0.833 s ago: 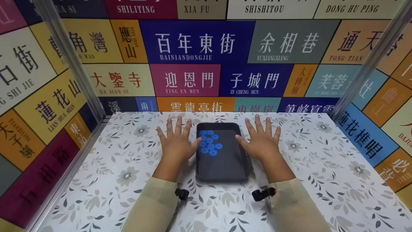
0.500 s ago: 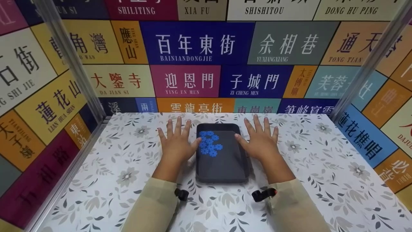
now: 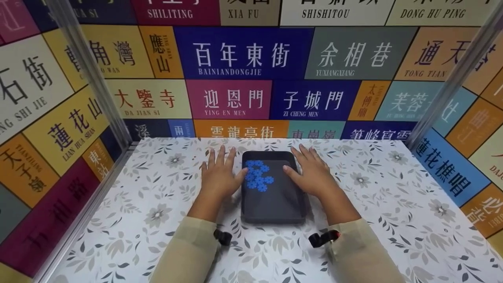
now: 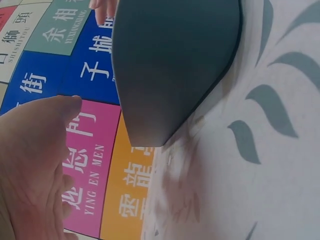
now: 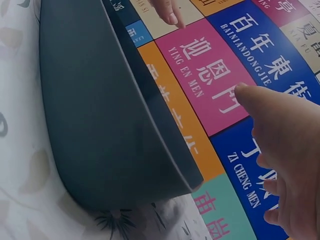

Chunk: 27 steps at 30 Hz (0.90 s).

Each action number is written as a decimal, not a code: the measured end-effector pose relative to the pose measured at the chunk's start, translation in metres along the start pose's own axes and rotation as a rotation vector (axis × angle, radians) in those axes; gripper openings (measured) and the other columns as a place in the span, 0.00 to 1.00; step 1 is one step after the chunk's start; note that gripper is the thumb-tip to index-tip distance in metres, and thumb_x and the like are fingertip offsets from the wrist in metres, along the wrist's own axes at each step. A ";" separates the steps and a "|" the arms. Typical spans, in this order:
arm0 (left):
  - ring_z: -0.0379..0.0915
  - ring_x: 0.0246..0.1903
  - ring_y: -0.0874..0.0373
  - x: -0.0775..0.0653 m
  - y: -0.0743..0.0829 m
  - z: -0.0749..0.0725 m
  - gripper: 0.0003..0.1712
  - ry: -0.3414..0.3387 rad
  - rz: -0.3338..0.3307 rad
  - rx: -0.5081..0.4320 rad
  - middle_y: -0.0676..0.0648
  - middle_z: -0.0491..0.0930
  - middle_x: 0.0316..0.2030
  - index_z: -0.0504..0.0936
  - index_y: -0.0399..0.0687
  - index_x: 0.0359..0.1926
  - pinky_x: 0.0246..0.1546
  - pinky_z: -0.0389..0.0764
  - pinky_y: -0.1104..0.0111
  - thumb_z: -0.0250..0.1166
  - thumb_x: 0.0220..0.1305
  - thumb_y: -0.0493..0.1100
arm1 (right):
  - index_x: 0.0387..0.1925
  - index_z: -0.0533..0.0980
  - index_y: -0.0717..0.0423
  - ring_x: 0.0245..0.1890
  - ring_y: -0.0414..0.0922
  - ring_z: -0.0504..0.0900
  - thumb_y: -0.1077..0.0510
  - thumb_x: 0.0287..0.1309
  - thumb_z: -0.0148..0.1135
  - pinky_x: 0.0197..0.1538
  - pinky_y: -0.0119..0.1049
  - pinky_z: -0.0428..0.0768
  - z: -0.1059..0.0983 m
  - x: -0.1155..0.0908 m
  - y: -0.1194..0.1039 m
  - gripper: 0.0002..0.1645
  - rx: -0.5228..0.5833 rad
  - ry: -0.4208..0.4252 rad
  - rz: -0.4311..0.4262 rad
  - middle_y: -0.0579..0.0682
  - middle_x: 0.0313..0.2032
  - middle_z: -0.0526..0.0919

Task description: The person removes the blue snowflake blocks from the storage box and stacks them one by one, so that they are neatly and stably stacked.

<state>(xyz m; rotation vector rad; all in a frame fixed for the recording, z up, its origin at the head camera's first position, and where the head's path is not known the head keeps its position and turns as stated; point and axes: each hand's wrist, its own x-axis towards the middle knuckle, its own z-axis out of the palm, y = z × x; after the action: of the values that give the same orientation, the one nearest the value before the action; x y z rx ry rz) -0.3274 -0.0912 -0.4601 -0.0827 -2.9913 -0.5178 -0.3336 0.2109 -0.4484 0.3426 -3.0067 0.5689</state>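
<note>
A dark grey rectangular tray (image 3: 275, 208) lies on the patterned tabletop between my two hands. Several small blue flower-shaped pieces (image 3: 257, 175) are gathered in its left upper part. On the left side, my left hand (image 3: 222, 175) has its fingers spread, its thumb overlapping the tray's left rim in the head view. Across from it, my right hand (image 3: 312, 173) hovers by the right rim with fingers extended, the thumb reaching over the edge. Both wrist views show the tray's outer wall (image 4: 170, 75) close by, with a gap between it and each thumb. Neither hand holds anything.
White cloth with grey flowers and leaves covers the table (image 3: 157, 236). Behind it stands a wall of coloured panels (image 3: 243, 51) with Chinese lettering. Clear upright posts (image 3: 94, 74) mark the left and right corners. A black wrist strap (image 3: 324, 237) sits on each arm.
My right hand has turned and moved a little left, its thumb now farther over the tray. The left hand's fingers have drawn slightly closer together. The pieces keep their arrangement in the tray.
</note>
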 end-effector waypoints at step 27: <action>0.51 0.83 0.39 0.005 -0.008 0.015 0.44 -0.231 0.061 -0.483 0.34 0.55 0.83 0.51 0.46 0.87 0.84 0.55 0.47 0.58 0.79 0.51 | 0.75 0.74 0.48 0.69 0.58 0.79 0.39 0.74 0.63 0.72 0.60 0.74 0.025 0.020 -0.028 0.35 0.349 -0.143 -0.064 0.57 0.72 0.77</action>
<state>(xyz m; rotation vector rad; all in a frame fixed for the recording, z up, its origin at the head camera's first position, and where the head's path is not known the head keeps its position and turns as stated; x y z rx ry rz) -0.3344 -0.0935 -0.4757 -0.2872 -2.9880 -1.2909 -0.3473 0.1724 -0.4601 0.5168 -3.0061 1.1106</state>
